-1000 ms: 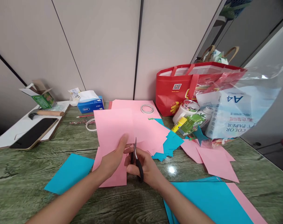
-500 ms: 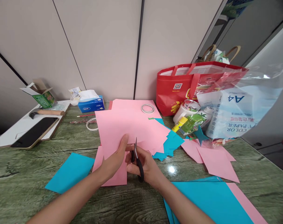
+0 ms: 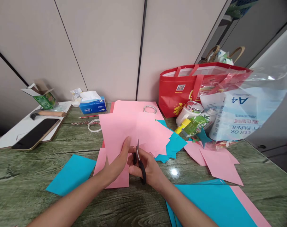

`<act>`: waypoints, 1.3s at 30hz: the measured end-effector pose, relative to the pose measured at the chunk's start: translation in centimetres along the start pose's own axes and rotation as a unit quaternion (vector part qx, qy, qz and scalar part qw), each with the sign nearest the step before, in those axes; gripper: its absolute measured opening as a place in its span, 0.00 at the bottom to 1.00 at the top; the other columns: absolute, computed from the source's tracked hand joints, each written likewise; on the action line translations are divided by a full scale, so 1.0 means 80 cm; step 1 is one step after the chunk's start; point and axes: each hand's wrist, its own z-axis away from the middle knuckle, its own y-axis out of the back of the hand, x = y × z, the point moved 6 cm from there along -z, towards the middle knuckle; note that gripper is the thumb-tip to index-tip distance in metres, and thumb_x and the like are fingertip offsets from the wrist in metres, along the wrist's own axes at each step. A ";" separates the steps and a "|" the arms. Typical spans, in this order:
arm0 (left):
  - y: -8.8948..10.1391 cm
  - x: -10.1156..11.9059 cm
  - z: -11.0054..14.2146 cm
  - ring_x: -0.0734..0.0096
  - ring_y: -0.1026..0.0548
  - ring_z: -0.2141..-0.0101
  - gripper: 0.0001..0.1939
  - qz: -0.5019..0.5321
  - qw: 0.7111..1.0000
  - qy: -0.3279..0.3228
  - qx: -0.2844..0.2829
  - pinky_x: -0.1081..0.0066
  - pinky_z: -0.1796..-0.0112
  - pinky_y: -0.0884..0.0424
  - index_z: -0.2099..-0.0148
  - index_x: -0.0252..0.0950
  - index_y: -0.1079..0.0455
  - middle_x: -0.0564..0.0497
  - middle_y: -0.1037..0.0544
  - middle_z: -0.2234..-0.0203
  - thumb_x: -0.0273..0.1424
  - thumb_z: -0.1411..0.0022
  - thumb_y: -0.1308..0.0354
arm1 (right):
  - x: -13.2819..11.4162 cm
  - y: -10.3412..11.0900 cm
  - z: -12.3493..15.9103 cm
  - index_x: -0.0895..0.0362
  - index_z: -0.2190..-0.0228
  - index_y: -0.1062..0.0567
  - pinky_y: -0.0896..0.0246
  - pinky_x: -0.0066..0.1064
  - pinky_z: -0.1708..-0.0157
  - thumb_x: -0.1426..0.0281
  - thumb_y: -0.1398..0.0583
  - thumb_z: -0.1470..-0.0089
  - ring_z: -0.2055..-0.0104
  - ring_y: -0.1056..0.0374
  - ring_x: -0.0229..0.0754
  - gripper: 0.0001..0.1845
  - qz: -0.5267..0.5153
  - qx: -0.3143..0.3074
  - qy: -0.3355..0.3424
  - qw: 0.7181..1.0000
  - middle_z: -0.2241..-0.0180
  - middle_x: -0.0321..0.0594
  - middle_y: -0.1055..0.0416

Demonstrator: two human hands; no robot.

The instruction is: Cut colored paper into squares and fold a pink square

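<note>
My left hand [image 3: 117, 162] pinches the near edge of a pink paper sheet [image 3: 121, 129], thumb on top, holding it lifted above the table. My right hand [image 3: 149, 168] is wrapped round the black handles of a pair of scissors [image 3: 139, 159], whose blades point up into the sheet's lower edge beside my left thumb. More pink sheets [image 3: 136, 107] lie underneath, and a pink offcut [image 3: 120, 178] rests below my left hand.
Blue paper [image 3: 71, 175] lies at left, a large blue sheet [image 3: 212, 205] at right, and pink scraps [image 3: 216, 162] beyond it. A red bag [image 3: 176, 94], a bag of A4 colour paper [image 3: 243, 113], tape rings [image 3: 149, 109], a tissue box [image 3: 92, 106] and a phone [image 3: 36, 134] stand around on the green wood-grain table [image 3: 27, 176].
The lifted pink sheet has turned a little, its left corner shifting right. Both hands and the scissors stay almost where they were.
</note>
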 end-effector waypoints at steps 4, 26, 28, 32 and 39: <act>-0.005 -0.001 0.003 0.63 0.24 0.70 0.26 0.016 0.999 0.019 -0.025 0.69 0.63 0.31 0.79 0.41 0.26 0.51 0.21 0.77 0.46 0.42 0.57 | 0.000 0.001 0.000 0.57 0.61 0.35 0.45 0.28 0.70 0.55 0.34 0.65 0.70 0.42 0.36 0.30 0.023 0.006 -0.002 1.000 0.73 0.35 0.39; -0.004 -0.002 0.002 0.62 0.24 0.65 0.25 0.025 0.999 -0.006 -0.041 0.70 0.58 0.32 0.78 0.41 0.25 0.50 0.20 0.74 0.49 0.44 0.56 | -0.004 0.000 -0.001 0.57 0.65 0.34 0.48 0.27 0.75 0.53 0.35 0.65 0.75 0.45 0.34 0.28 0.036 0.019 0.004 0.999 0.76 0.33 0.41; -0.003 -0.004 0.000 0.62 0.25 0.61 0.25 0.008 0.999 -0.017 -0.043 0.70 0.55 0.35 0.76 0.42 0.24 0.50 0.20 0.70 0.50 0.45 0.56 | -0.004 0.000 -0.001 0.57 0.66 0.35 0.49 0.26 0.76 0.52 0.35 0.65 0.76 0.46 0.33 0.28 0.038 0.019 0.005 0.999 0.76 0.32 0.42; 0.000 -0.005 -0.001 0.63 0.29 0.54 0.25 -0.008 0.999 -0.019 -0.033 0.71 0.51 0.39 0.73 0.43 0.24 0.52 0.21 0.63 0.51 0.45 0.57 | 0.000 0.001 0.000 0.57 0.66 0.35 0.50 0.26 0.77 0.52 0.36 0.63 0.77 0.47 0.32 0.27 0.038 0.019 0.002 0.999 0.78 0.31 0.42; 0.004 -0.009 0.000 0.61 0.30 0.53 0.24 -0.010 1.000 0.012 0.004 0.69 0.52 0.38 0.70 0.43 0.23 0.52 0.22 0.62 0.52 0.47 0.54 | 0.000 0.001 -0.002 0.57 0.68 0.34 0.53 0.26 0.78 0.55 0.36 0.62 0.78 0.49 0.32 0.23 0.024 0.024 0.018 0.999 0.79 0.30 0.43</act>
